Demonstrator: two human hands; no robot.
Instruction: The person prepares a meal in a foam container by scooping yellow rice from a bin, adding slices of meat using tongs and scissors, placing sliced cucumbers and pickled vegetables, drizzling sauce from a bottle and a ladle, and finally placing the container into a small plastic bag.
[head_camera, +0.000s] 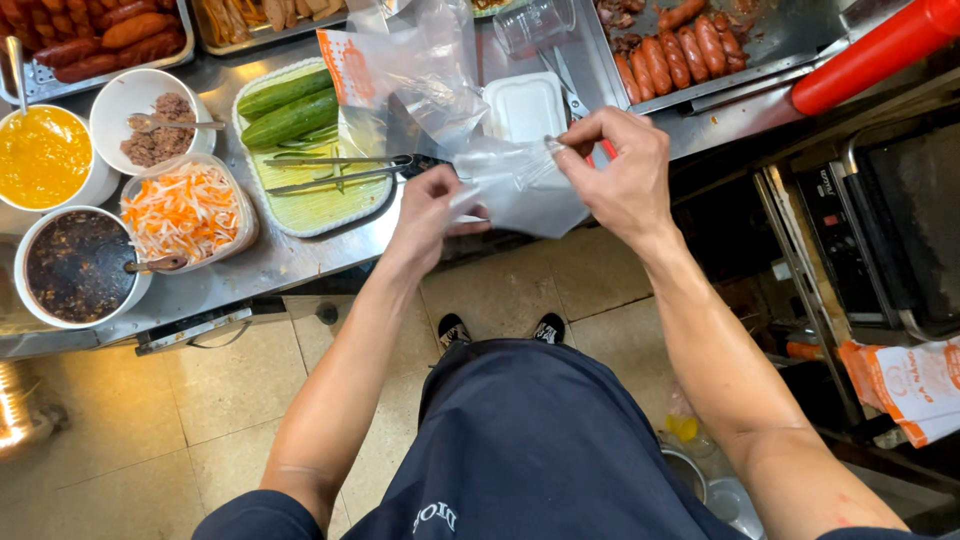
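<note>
The long stainless-steel table (300, 255) ran across in front of me, and I take the oval tray of cucumbers on it as my landmark. That pale green oval tray (320, 205) held two whole dark green cucumbers (292, 108) and a pair of long metal tongs (335, 172) lying across its lower half. Well to the right of the tray and farther back, a metal pan of browned sausages (675, 55) sat against the table's far edge, with a red cylindrical handle (870, 50) beyond it. To the left of the tray stood a clear tub of shredded orange and white pickled vegetables (183, 212), and left of that a white bowl of dark sauce (78, 266) with a spoon in it. Behind those were a white bowl of yellow sauce (42, 157) and a white bowl of brown minced meat (155, 125). Just right of the tray lay a white foam lid (525, 105).

Right of the tray, over the table's near edge, I held a thin clear plastic bag (525, 190) in the air. My right hand (620, 175) pinched its top edge between thumb and fingers. My left hand (425, 215) was closed on the bag's left side, fingers curled around the film.
</note>
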